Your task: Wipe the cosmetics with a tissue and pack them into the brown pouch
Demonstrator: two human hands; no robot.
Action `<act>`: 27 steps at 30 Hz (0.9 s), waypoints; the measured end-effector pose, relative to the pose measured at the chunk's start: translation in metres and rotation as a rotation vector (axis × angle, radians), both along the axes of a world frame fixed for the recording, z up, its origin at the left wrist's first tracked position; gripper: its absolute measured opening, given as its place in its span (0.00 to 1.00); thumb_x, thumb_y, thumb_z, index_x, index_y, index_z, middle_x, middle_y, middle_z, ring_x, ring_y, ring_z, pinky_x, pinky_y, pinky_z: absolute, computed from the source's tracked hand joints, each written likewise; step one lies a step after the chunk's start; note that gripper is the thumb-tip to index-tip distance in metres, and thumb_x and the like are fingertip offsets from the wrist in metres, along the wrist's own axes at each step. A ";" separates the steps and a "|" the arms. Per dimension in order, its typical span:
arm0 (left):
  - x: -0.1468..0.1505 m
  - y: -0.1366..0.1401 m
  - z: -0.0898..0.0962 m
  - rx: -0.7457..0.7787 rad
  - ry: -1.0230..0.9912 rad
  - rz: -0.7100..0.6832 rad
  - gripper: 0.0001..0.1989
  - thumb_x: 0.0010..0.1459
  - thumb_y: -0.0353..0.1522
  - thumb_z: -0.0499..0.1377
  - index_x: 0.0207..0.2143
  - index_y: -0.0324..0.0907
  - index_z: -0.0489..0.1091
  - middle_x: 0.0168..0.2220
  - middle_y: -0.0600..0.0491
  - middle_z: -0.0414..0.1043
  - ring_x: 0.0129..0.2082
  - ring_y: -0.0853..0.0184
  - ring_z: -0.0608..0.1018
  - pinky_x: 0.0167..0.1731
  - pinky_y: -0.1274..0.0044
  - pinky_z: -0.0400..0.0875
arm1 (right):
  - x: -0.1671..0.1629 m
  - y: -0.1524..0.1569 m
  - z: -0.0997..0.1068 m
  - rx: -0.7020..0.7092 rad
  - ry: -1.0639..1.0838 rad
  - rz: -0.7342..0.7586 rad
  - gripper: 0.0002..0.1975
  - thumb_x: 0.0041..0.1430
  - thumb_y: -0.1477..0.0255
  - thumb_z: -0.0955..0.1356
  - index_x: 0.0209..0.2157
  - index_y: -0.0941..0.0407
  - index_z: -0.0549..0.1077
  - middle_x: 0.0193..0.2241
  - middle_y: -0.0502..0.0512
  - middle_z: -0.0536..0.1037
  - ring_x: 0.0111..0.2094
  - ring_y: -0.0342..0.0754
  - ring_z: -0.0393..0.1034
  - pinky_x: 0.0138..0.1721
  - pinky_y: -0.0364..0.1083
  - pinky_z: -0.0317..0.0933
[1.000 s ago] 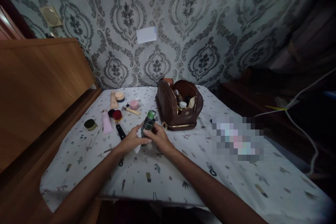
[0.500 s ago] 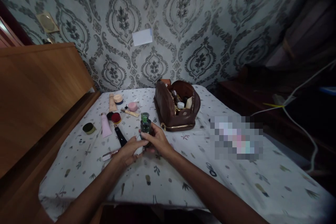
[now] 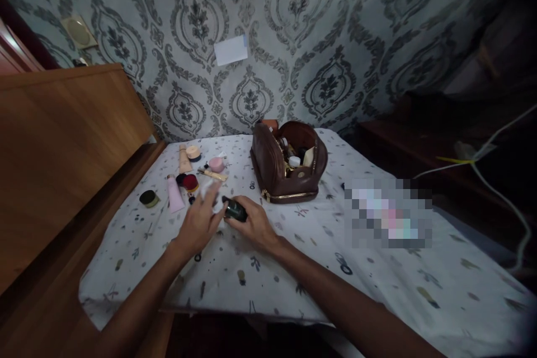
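Note:
My right hand [image 3: 257,225] is wrapped round a small dark green bottle [image 3: 235,210], which lies tilted with its top end toward the left. My left hand [image 3: 200,222] is right beside that end, its thumb close to the bottle. Between its fingers is a crumpled white wipe or tissue [image 3: 212,192], partly hidden and slightly blurred. Beyond my hands stands a brown cosmetic bag [image 3: 268,170], unzipped, with several bottles and a white-capped container [image 3: 294,161] inside.
Left of the bag lie a pink tube [image 3: 175,194], a green-lidded jar [image 3: 148,198], a red jar [image 3: 191,182], a pink jar [image 3: 216,164], a beige tube [image 3: 184,160] and a peach-lidded jar [image 3: 193,152]. A wooden panel [image 3: 75,151] borders the left. A blurred-out item [image 3: 388,215] lies right.
The bottle has gone from upright to tilted leftward in my right hand. My left hand has come off its lower side and risen with the white wipe toward its top. The view has shifted slightly.

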State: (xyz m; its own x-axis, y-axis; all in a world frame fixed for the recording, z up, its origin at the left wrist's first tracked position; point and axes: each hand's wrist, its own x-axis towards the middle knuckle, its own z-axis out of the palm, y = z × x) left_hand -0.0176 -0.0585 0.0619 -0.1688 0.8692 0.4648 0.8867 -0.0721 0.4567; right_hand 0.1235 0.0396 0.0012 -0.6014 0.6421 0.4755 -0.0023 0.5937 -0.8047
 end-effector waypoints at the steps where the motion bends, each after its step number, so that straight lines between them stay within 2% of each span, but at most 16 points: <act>1: -0.001 0.003 0.001 -0.065 0.102 -0.003 0.17 0.66 0.39 0.49 0.52 0.42 0.66 0.51 0.41 0.71 0.51 0.55 0.74 0.52 0.64 0.67 | 0.001 0.000 -0.001 0.048 -0.015 0.004 0.12 0.54 0.66 0.71 0.40 0.54 0.72 0.36 0.54 0.75 0.37 0.50 0.69 0.40 0.46 0.61; 4: -0.004 0.013 0.005 -0.190 0.216 0.034 0.17 0.67 0.38 0.45 0.39 0.40 0.71 0.33 0.45 0.74 0.36 0.58 0.77 0.40 0.68 0.70 | 0.003 0.000 -0.003 0.165 -0.081 -0.016 0.11 0.55 0.66 0.71 0.41 0.54 0.72 0.36 0.56 0.75 0.38 0.52 0.69 0.40 0.47 0.61; 7: -0.007 0.021 0.010 -0.161 0.076 0.034 0.20 0.67 0.41 0.45 0.32 0.40 0.70 0.24 0.51 0.71 0.28 0.62 0.76 0.34 0.72 0.68 | 0.004 0.000 -0.003 0.201 -0.102 -0.038 0.11 0.56 0.66 0.71 0.41 0.54 0.72 0.36 0.56 0.75 0.38 0.52 0.69 0.40 0.47 0.61; 9: -0.008 0.025 0.011 -0.111 -0.156 0.017 0.21 0.66 0.45 0.48 0.30 0.40 0.71 0.25 0.51 0.72 0.29 0.63 0.76 0.34 0.73 0.68 | 0.004 0.000 -0.002 0.179 -0.093 -0.045 0.12 0.56 0.66 0.71 0.41 0.54 0.72 0.36 0.57 0.75 0.38 0.53 0.69 0.40 0.47 0.60; 11: -0.007 0.028 0.011 -0.076 -0.500 0.020 0.24 0.63 0.49 0.50 0.35 0.39 0.72 0.28 0.50 0.76 0.31 0.62 0.78 0.33 0.74 0.70 | 0.003 0.000 -0.001 0.119 -0.064 -0.041 0.12 0.56 0.67 0.71 0.41 0.54 0.72 0.37 0.56 0.75 0.39 0.52 0.69 0.41 0.47 0.60; 13: -0.002 0.031 0.009 -0.048 -0.844 0.044 0.27 0.61 0.52 0.51 0.41 0.37 0.72 0.32 0.48 0.78 0.34 0.60 0.80 0.34 0.73 0.73 | 0.002 0.000 0.001 0.015 -0.014 -0.018 0.12 0.55 0.66 0.71 0.40 0.54 0.72 0.36 0.53 0.74 0.38 0.51 0.68 0.40 0.46 0.60; 15: 0.006 0.032 0.007 -0.011 -1.035 0.071 0.30 0.61 0.53 0.50 0.46 0.36 0.71 0.35 0.47 0.79 0.36 0.59 0.81 0.36 0.71 0.74 | 0.001 0.000 0.002 -0.117 0.032 0.036 0.12 0.54 0.64 0.71 0.38 0.54 0.71 0.31 0.49 0.72 0.34 0.49 0.66 0.37 0.44 0.59; 17: 0.014 0.031 0.005 0.011 -1.029 0.069 0.31 0.62 0.54 0.46 0.48 0.38 0.71 0.38 0.46 0.80 0.41 0.59 0.81 0.42 0.69 0.74 | -0.001 0.000 0.004 -0.234 0.072 0.106 0.12 0.53 0.62 0.71 0.36 0.54 0.71 0.28 0.47 0.69 0.32 0.46 0.64 0.34 0.43 0.57; 20: 0.023 0.027 0.000 0.003 -0.880 0.037 0.31 0.63 0.54 0.44 0.47 0.40 0.73 0.43 0.47 0.79 0.50 0.58 0.77 0.53 0.68 0.70 | -0.004 -0.001 0.005 -0.361 0.165 0.186 0.14 0.51 0.60 0.72 0.35 0.55 0.71 0.29 0.48 0.70 0.33 0.47 0.64 0.35 0.43 0.58; 23: 0.023 0.025 -0.009 -0.041 -0.834 0.015 0.32 0.60 0.54 0.50 0.48 0.38 0.73 0.48 0.44 0.77 0.56 0.55 0.73 0.59 0.66 0.63 | -0.008 -0.003 0.004 -0.485 0.290 0.211 0.16 0.51 0.60 0.71 0.36 0.56 0.72 0.33 0.50 0.73 0.37 0.49 0.66 0.40 0.45 0.61; 27: 0.023 0.026 -0.027 -0.046 -0.831 -0.010 0.35 0.57 0.54 0.55 0.57 0.38 0.65 0.58 0.42 0.69 0.62 0.54 0.66 0.64 0.65 0.55 | -0.010 -0.006 0.009 -0.614 0.407 0.147 0.17 0.52 0.61 0.71 0.41 0.56 0.74 0.38 0.53 0.75 0.42 0.50 0.68 0.47 0.47 0.61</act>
State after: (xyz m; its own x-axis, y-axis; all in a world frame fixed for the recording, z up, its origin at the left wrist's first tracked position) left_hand 0.0051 -0.0324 0.0347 -0.4333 0.8876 0.1561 0.2589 -0.0433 0.9649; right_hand 0.1138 0.0339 0.0099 -0.5544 0.7903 0.2609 -0.4154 0.0089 -0.9096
